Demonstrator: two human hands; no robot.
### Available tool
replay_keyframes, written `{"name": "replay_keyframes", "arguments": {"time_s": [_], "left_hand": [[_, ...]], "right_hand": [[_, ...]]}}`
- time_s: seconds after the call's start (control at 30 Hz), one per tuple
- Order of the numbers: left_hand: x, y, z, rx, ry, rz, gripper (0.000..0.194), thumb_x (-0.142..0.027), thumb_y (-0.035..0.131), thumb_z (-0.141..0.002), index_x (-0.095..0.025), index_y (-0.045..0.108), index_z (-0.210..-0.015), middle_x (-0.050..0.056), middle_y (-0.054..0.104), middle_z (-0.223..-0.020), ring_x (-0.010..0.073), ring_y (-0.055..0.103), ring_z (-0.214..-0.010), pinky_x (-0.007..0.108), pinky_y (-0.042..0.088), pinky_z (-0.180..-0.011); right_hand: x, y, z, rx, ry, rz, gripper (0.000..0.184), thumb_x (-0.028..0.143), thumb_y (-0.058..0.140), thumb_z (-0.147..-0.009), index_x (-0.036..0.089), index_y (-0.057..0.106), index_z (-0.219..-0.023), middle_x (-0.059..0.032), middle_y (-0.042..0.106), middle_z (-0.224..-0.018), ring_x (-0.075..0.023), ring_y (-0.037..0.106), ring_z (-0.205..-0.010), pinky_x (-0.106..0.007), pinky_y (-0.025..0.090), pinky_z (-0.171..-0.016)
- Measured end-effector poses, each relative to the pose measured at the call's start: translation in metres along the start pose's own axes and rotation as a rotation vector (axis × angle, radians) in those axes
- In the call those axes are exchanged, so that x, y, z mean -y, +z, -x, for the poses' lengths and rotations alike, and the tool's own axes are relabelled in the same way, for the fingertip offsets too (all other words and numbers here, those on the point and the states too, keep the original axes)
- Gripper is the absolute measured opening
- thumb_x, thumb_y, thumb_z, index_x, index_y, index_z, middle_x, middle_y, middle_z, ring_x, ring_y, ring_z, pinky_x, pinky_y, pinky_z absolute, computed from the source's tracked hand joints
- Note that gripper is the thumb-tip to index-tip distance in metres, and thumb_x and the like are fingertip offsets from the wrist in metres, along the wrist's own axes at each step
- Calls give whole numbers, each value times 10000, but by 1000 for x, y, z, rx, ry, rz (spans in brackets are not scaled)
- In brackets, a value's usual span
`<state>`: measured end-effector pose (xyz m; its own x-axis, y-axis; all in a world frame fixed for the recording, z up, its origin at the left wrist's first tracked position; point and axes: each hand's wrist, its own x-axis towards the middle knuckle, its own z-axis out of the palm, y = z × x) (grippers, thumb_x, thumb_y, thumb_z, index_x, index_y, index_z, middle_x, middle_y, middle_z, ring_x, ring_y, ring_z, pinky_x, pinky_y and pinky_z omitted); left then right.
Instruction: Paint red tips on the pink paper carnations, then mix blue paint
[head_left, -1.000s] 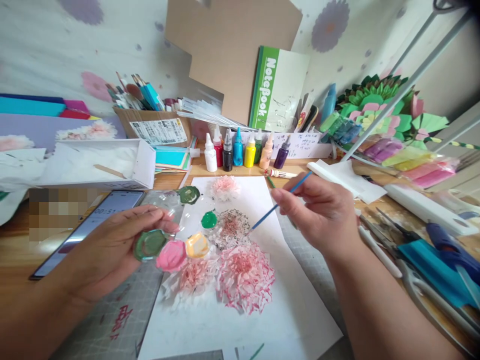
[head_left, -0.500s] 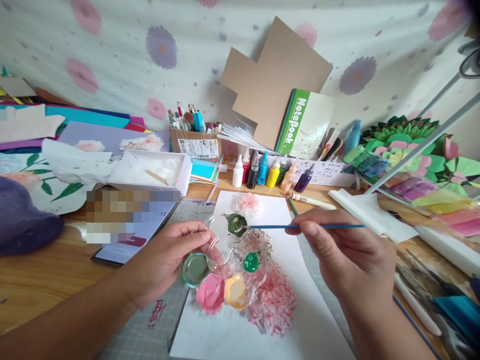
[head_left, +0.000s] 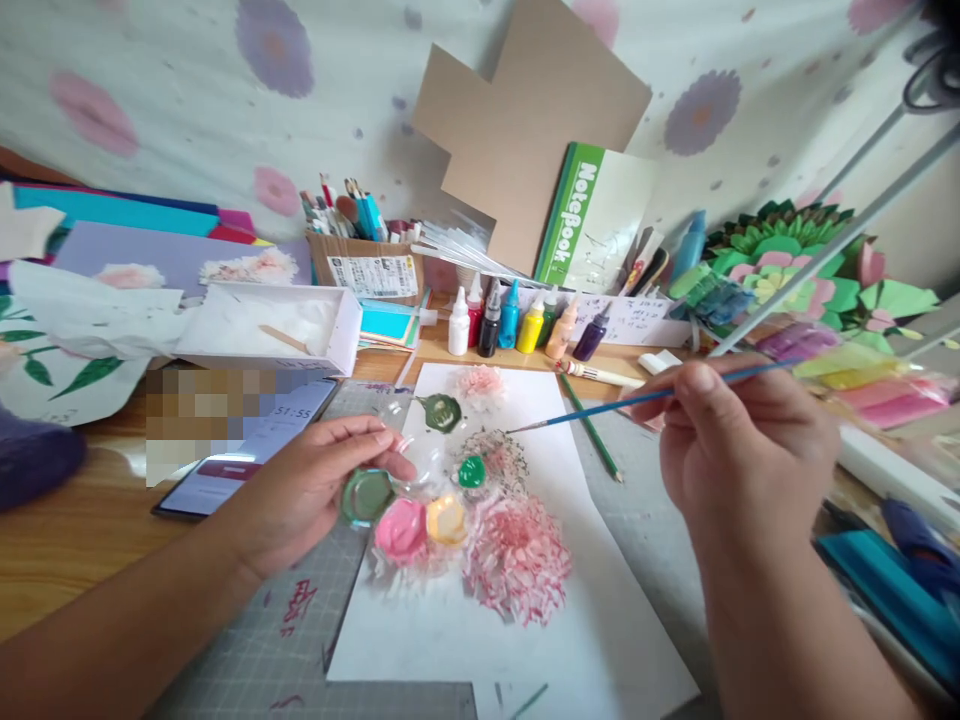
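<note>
Holding a paint palette [head_left: 427,462] and blue paintbrush [head_left: 600,409]

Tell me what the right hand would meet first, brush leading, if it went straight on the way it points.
The right hand would likely bring its brush to the dark-speckled flower first, at its upper edge; the clear palette lies farther along that line, though one view leaves depth unclear.

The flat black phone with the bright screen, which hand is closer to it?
Left. The left hand is just right of the phone; the right hand is farther right, past the white paper sheet.
</note>
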<state>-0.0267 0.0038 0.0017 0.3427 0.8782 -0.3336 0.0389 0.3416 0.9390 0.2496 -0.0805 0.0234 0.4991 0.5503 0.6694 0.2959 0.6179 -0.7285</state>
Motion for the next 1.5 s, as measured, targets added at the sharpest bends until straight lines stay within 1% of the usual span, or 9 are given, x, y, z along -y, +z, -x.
{"name": "replay_keyframes", "arguments": {"time_s": [0.07, 0.17, 0.23, 0.33, 0.57, 0.9, 1.1, 1.27, 1.5], "left_hand": [[-3, 0, -3, -50, -7, -8, 213, -361, 782, -725, -164, 715, -769, 58, 764, -690, 145, 618, -590, 207, 439, -500], [-4, -2, -8, -91, -14, -12, 274, -397, 823, -658, -162, 739, -770, 57, 763, -693, 145, 608, -588, 207, 459, -496], [-3, -4, -10, -110, -4, -14, 305, -409, 850, -610, -159, 754, -755, 61, 759, -695, 141, 607, -611, 196, 472, -510], [-1, -7, -14, -129, 11, -21, 337, -424, 883, -544, -165, 765, -725, 64, 753, -694, 154, 621, -661, 187, 487, -521], [1, -7, -17, -148, 14, -43, 353, -453, 890, -488, -194, 768, -695, 63, 745, -683, 175, 621, -668, 202, 501, -499], [2, -10, -17, -149, 16, -49, 322, -446, 866, -508, -198, 770, -691, 68, 744, -680, 179, 623, -654, 210, 493, -499], [0, -8, -16, -151, -3, -40, 330, -451, 869, -517, -195, 770, -702, 71, 749, -684, 177, 620, -666, 205, 489, -513], [-3, -6, -11, -129, -26, -26, 306, -414, 885, -556, -184, 776, -726, 55, 755, -716, 153, 612, -672, 181, 478, -527], [-5, -3, -8, -160, -32, -8, 316, -417, 908, -488, -197, 781, -676, 45, 742, -706, 170, 625, -709, 174, 485, -518]], "right_hand": [[-4, -8, -5, 48, 44, 69, 189, 332, 803, -815, 221, 711, -692, 32, 662, -552, -117, 599, -479, -249, 468, -467], [-4, -13, -7, 204, 54, 227, 262, 346, 811, -799, 212, 671, -622, 30, 644, -527, -104, 564, -464, -238, 429, -443], [-2, -12, -6, 286, 31, 316, 292, 335, 804, -799, 207, 642, -593, 32, 631, -516, -92, 537, -459, -233, 413, -448], [0, -8, -5, 345, -2, 361, 326, 332, 783, -807, 199, 601, -572, 35, 603, -505, -81, 511, -452, -228, 390, -445], [-4, -6, -4, 370, -19, 427, 392, 427, 750, -826, 196, 567, -568, 23, 589, -509, -87, 502, -460, -242, 360, -444], [-4, 0, -2, 417, -74, 447, 359, 362, 737, -836, 183, 583, -567, 25, 603, -496, -78, 507, -452, -227, 378, -462], [-2, -3, -2, 364, -61, 404, 333, 349, 748, -830, 186, 599, -581, 28, 603, -522, -73, 476, -466, -216, 362, -449], [-2, 0, -1, 395, -42, 431, 355, 365, 741, -831, 192, 577, -567, 25, 600, -501, -78, 477, -443, -229, 350, -444], [-3, -3, -2, 308, -37, 404, 293, 373, 748, -836, 202, 631, -629, 31, 613, -514, -86, 494, -463, -224, 386, -463]]}}
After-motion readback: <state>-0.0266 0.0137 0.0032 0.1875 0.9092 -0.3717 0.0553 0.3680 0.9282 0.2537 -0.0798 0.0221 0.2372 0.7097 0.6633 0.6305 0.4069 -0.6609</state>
